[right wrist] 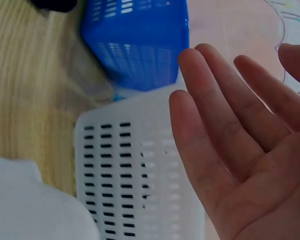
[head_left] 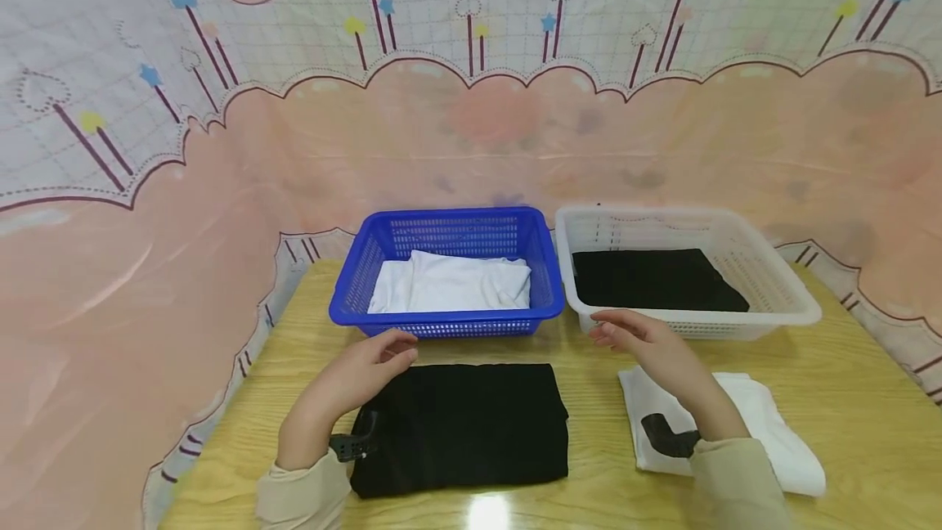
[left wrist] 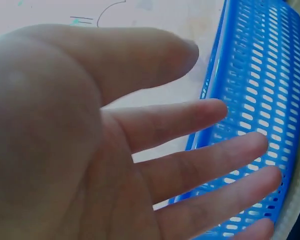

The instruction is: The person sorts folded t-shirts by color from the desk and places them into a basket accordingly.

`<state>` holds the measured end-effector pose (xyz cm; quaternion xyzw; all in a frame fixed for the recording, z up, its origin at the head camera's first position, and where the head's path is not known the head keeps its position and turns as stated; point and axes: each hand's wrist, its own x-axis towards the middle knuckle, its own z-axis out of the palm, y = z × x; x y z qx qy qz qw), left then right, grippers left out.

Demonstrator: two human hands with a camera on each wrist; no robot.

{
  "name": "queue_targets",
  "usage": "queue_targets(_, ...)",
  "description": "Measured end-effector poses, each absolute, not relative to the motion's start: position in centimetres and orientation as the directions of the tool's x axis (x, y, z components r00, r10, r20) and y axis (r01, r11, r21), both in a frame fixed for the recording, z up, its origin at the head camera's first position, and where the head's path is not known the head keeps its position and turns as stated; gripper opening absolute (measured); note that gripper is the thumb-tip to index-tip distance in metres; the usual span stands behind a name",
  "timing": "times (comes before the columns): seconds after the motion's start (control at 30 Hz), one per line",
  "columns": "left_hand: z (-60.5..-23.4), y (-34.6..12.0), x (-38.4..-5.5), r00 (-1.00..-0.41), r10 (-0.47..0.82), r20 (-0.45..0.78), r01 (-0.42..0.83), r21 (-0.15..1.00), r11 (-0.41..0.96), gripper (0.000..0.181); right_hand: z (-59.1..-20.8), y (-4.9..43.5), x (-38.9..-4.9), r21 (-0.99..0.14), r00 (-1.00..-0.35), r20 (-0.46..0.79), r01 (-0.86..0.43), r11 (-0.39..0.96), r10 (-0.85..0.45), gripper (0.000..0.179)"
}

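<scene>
- Left hand [head_left: 359, 375] and right hand [head_left: 657, 352] are held empty, fingers extended.
- A pause between grasps is suggested.
- Nearer black cloth [head_left: 471, 428] would need to be gripped.

Blue basket [head_left: 449, 318], black cloth [head_left: 471, 428], cloud-patterned backdrop [head_left: 486, 129]

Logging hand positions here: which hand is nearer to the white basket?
Right. The right hand is by the front rim of the white basket, near its left corner; contact is unclear. The left hand is farther, left of it and in front of the blue basket.
</scene>
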<state>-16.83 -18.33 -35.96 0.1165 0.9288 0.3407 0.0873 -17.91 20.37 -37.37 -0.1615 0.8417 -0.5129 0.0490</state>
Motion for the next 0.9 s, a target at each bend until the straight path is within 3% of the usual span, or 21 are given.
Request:
queue_targets(0.4,-37.6,-20.1,-17.5,-0.970,0.201,-0.133,0.098,0.541,0.835,0.024,-39.2,18.8,-17.9,-0.900,-0.914,-0.025,-0.156,0.407,-0.406,0.047)
queue_targets(0.63,-38.9,-20.4,-17.7,-0.973,0.170,-0.158,0.057,0.548,0.835,0.035,-40.3,18.0,-17.7,-0.854,-0.882,-0.148,-0.115,0.508,-0.448,0.058)
queue_targets(0.9,-39.6,-20.5,-18.1,-0.968,0.143,-0.205,0.019,0.508,0.861,0.049,-41.5,17.0,-18.0,-0.867,-0.839,-0.215,-0.072,0.493,-0.501,0.057)
